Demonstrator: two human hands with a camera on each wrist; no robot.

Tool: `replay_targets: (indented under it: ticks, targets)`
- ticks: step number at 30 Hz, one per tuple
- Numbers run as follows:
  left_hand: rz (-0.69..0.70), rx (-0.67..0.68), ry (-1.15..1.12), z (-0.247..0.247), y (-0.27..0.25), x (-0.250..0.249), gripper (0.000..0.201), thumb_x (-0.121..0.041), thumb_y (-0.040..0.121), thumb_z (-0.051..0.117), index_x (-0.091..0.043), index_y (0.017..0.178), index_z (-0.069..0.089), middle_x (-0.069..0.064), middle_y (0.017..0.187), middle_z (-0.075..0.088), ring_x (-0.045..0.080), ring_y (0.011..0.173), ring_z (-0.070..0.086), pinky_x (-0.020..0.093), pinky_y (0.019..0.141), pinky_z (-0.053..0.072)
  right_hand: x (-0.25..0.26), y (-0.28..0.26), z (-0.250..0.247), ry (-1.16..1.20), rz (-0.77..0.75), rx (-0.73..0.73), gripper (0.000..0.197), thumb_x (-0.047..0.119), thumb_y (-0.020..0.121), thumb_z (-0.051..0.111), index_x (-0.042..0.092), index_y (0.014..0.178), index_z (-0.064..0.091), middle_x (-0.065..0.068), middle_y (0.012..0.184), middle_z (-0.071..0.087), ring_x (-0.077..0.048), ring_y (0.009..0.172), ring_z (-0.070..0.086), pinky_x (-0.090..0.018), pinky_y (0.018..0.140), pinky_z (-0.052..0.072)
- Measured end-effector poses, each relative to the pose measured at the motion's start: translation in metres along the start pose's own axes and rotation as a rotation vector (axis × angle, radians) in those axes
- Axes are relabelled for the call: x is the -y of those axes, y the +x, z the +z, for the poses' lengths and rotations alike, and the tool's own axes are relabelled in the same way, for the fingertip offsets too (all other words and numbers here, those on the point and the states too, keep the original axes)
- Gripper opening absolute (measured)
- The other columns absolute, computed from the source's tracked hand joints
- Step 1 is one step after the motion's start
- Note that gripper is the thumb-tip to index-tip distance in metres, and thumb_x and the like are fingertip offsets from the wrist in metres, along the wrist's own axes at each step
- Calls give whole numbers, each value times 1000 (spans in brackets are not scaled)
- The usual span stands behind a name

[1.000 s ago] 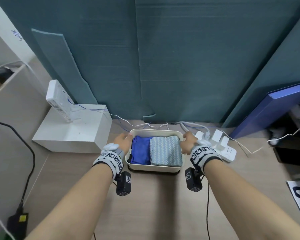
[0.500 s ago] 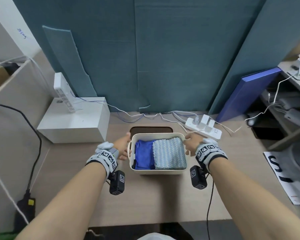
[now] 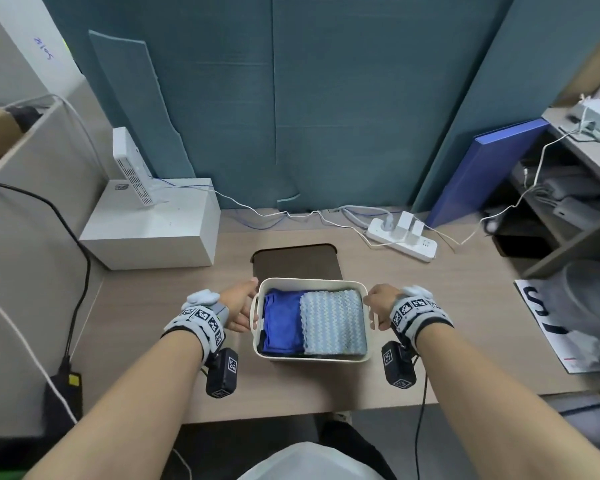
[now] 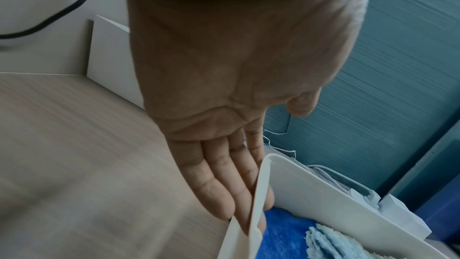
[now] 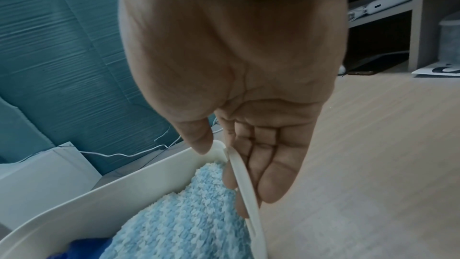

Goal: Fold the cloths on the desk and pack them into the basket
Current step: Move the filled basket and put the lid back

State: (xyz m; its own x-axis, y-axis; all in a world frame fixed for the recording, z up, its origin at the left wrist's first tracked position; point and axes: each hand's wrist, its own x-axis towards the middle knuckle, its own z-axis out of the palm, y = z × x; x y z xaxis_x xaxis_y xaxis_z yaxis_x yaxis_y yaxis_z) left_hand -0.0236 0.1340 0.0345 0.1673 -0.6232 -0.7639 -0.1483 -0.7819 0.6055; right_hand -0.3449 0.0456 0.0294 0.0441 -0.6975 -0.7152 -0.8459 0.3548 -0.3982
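- While both hands sit at the short ends of the cream plastic basket, we judge the packing itself done: no loose cloth shows on the pale wood-grain worktop.
- Our left hand, at 9 o'clock of the basket, has its fingers slipped through the slot of the side handle, so the handle strip crosses them. They lie nearly straight, hooked rather than clenched, and the thumb stays free above the rim.
- Our right hand, at 3 o'clock, mirrors this: fingers pass under the handle strip while the thumb tip rests on the rim corner. That makes a light pinch on the handle, which would keep the basket from tipping.
- Holding both handles keeps the load level. Whether the basket is lifted or resting on the worktop, we cannot tell.
- Inside, the folded deep-blue cloth fills the 9 o'clock half and the folded pale-blue textured cloth the 3 o'clock half. They touch edge to edge, so each props up the other's fold.
- At 12 o'clock of the basket lies a dark brown rounded mat, uncovered.
- Further off, a white box sits at 10 o'clock and a white power strip at 1 o'clock, both well apart from the basket.
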Motion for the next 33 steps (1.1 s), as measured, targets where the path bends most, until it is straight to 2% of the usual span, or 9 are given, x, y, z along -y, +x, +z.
replay_targets:
  ticks: [5, 8, 12, 15, 19, 25, 29, 31, 33]
  targets:
    - [-41, 37, 39, -9, 4, -8, 55, -62, 100, 36, -12, 102, 59, 18, 84, 76, 31, 69, 74, 35, 68, 58, 5, 18, -17, -105, 26, 59, 27, 23, 75, 55, 3, 78, 73, -16, 84, 80, -31, 78, 79, -42, 80, 64]
    - [-74, 20, 90, -8, 12, -12, 51, -57, 101, 39, -10, 96, 59, 15, 80, 76, 29, 63, 73, 32, 64, 57, 12, 21, -25, -57, 34, 85, 18, 8, 88, 57, -4, 91, 70, -27, 98, 78, -35, 82, 77, -42, 76, 62]
    - [-9, -51, 202, 0, 19, -11, 7, -14, 97, 55, -8, 94, 53, 14, 72, 70, 30, 63, 71, 31, 52, 57, 13, 19, -21, -19, 11, 52, 21, 10, 89, 56, 0, 102, 69, -19, 82, 73, -34, 75, 76, -53, 83, 65]
    - [71, -124, 293, 1, 21, -2, 15, 3, 86, 60, -9, 92, 55, 16, 68, 71, 30, 59, 71, 39, 55, 62, 10, 8, -11, 10, -5, 81, 19, 5, 95, 51, 14, 109, 61, -15, 87, 69, -32, 79, 80, -49, 81, 66]
    - [146, -129, 281, 4, 10, 0, 14, 2, 88, 59, -10, 91, 53, 18, 69, 68, 30, 55, 70, 40, 52, 62, 2, -2, -10, -54, -53, -1, 35, 28, 83, 49, 36, 116, 53, -10, 85, 77, -24, 73, 80, -45, 75, 66]
    - [112, -45, 288, 8, -15, 18, 18, 5, 90, 55, -11, 87, 48, 16, 61, 59, 23, 42, 63, 36, 41, 57, -10, -34, 7, -11, -37, 13, 34, 17, 88, 46, 27, 119, 56, -12, 85, 67, -28, 70, 75, -33, 57, 55]
    - [60, -5, 336, 12, -19, 38, 16, 4, 90, 55, -11, 90, 48, 16, 68, 59, 21, 41, 63, 33, 40, 55, -26, -38, 24, -107, -12, 50, 32, 25, 83, 47, 34, 113, 57, -8, 78, 79, -27, 76, 79, -37, 70, 63]
    - [49, 0, 359, 15, -20, 42, 15, 3, 90, 55, -10, 92, 49, 16, 70, 61, 21, 43, 64, 32, 41, 55, -34, -33, 30, -125, -18, 54, 37, 29, 77, 45, 37, 111, 56, -6, 73, 79, -27, 78, 80, -48, 79, 66]
    - [43, 1, 364, 16, -19, 43, 14, 2, 90, 55, -10, 92, 49, 16, 71, 62, 22, 44, 65, 32, 41, 55, -37, -26, 32, -115, -18, 67, 35, 27, 78, 45, 37, 110, 56, -8, 75, 79, -28, 78, 80, -50, 78, 65]
